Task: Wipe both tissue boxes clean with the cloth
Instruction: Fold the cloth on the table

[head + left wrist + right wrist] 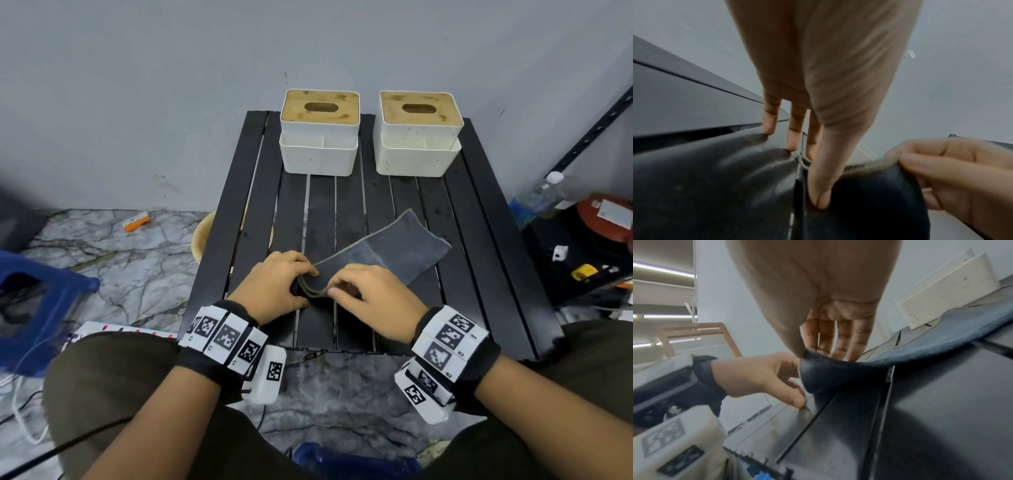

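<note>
Cloth lies on the near half of the black slatted bench, dark grey with a pale stitched edge. Its far end reaches toward the right side of the bench, and its near end is lifted at the hands. Between the cloth and the two boxes there is a band of bare slats. The left tissue box and the right tissue box stand side by side at the far edge of the bench, close to the wall, with a gap between them. Each has a wooden lid with an oval slot.

The near corner of the cloth is partly covered by fingers, so how many layers are folded there is hard to say. In the right wrist view only one white box side shows, speckled with dark spots.

The left hand pinches the near edge of the cloth, thumb pressing on the fabric. The right hand grips the same hem just beside it, fingers curled round the edge.
</note>
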